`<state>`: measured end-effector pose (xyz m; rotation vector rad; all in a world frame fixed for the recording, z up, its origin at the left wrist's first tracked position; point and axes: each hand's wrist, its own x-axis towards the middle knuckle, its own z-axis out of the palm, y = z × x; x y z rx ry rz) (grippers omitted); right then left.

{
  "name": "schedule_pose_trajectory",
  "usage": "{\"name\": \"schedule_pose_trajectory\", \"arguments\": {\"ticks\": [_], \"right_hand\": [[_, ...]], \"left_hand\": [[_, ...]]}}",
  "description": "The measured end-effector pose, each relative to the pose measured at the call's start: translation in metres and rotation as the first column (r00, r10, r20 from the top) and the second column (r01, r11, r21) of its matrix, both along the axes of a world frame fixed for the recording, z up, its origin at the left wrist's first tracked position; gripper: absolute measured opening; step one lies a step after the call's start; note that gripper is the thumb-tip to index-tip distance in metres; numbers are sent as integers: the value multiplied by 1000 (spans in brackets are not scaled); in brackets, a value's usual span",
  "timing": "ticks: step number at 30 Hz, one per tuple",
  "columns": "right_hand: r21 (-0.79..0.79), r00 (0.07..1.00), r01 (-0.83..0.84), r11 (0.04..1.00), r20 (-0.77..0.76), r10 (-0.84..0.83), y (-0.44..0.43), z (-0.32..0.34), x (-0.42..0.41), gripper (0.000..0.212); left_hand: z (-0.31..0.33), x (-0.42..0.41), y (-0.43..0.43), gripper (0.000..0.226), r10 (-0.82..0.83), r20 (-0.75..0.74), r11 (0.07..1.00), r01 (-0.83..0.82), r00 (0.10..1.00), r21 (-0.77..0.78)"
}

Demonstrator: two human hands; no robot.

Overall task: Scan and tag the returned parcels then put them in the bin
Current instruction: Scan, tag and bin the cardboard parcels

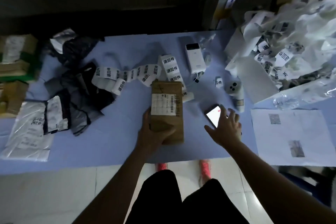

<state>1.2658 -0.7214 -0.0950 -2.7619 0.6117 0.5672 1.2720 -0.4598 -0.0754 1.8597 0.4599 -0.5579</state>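
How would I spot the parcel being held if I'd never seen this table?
Find the big pale blue table, then the middle of its front edge. There lies a flat brown paper parcel with a white barcode label, its near end held by the left hand. The plastic bags to its left are black or white; it alone is brown paper.

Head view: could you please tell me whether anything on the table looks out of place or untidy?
Yes. The strip of return labels lies unrolled and twisted across the table, running partly under the brown parcel.
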Motion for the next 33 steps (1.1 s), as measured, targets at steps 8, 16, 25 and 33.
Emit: {"name": "schedule_pose_trajectory", "arguments": {"ticks": [8, 16, 25, 33], "right_hand": [[47, 985, -172, 984, 16, 171, -40, -18, 14, 86], [95, 981, -181, 979, 81, 173, -49, -12, 16, 73], [314, 934, -335, 888, 232, 271, -32, 35, 37, 75], [172, 832, -521, 836, 321, 453, -3, 80, 34, 90]], "left_hand": [[13, -19, -38, 110, 158, 55, 987, -159, 986, 26], [37, -29, -65, 104, 185, 16, 968, -185, 983, 172], [35, -44, -28, 73, 189, 137, 908, -226, 972, 353], [27, -36, 23, 68, 191, 166, 915, -237, 967, 327]]}}
